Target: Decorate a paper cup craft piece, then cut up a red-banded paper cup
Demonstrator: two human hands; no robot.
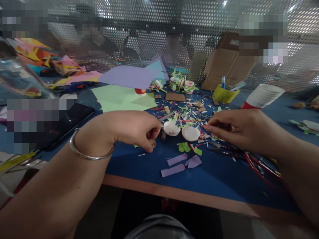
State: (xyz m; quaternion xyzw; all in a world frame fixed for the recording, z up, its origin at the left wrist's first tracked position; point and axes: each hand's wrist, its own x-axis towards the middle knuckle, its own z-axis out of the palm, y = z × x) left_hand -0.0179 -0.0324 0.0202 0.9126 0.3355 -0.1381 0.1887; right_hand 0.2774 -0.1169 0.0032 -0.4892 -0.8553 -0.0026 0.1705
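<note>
My left hand (134,128) rests on the blue table (219,176) with its fingers curled in a pinch; what they hold is too small to make out. A silver bangle (86,151) circles that wrist. My right hand (239,129) hovers over a heap of paper scraps (189,114), fingers pressed together around something thin and hidden. Between the hands lie two small white paper cup bases (190,132). Purple paper strips (178,164) and green leaf cut-outs (184,146) lie just in front of them.
Purple (129,77) and light green paper sheets (122,98) lie behind. Finished paper flowers (181,83), a yellow-green cup with a glue stick (223,93), a tipped white paper cup (264,95), cardboard (224,63) and red-handled scissors (251,162) are around. A phone (67,124) lies at the left.
</note>
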